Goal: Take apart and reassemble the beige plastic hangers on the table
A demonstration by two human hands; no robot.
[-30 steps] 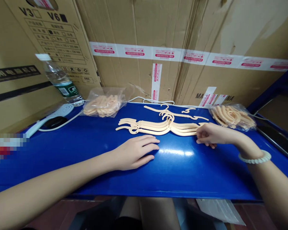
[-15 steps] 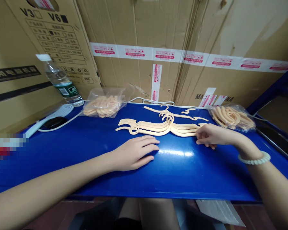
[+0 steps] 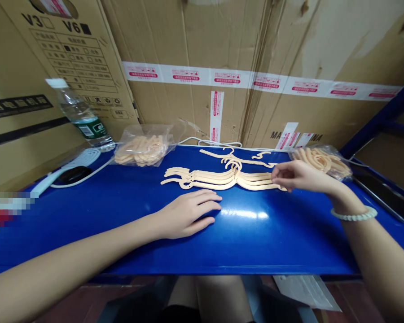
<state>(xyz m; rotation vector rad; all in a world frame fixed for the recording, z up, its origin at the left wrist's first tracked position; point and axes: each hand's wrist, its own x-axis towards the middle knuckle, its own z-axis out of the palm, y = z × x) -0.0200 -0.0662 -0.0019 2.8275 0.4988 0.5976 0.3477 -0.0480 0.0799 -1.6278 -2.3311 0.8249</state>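
Several beige plastic clothes hangers (image 3: 215, 179) lie stacked in a row on the blue table (image 3: 256, 246), their hooks bunched at the middle. Behind them rests another hanger (image 3: 218, 155), apart from the stack, with a small loose beige hook piece (image 3: 261, 155) beside it. My left hand (image 3: 191, 213) lies flat on the table just in front of the stack, fingers spread, holding nothing. At the stack's right end, my right hand (image 3: 298, 176) has its fingers curled together over the hanger tips. Whether it grips a tip or a small piece is hidden.
Clear bags of beige hanger parts lie at the left (image 3: 143, 148) and right (image 3: 319, 161). A water bottle (image 3: 84, 119), a hairbrush (image 3: 82, 159) and a black mouse (image 3: 72, 175) are at the far left. A phone (image 3: 387, 197) lies at the right edge. Cardboard boxes (image 3: 182, 107) wall the back.
My right hand has risen slightly away from me, from the front of the stack's right end to over the hanger tips. My left hand stays in place; the view has shifted slightly.
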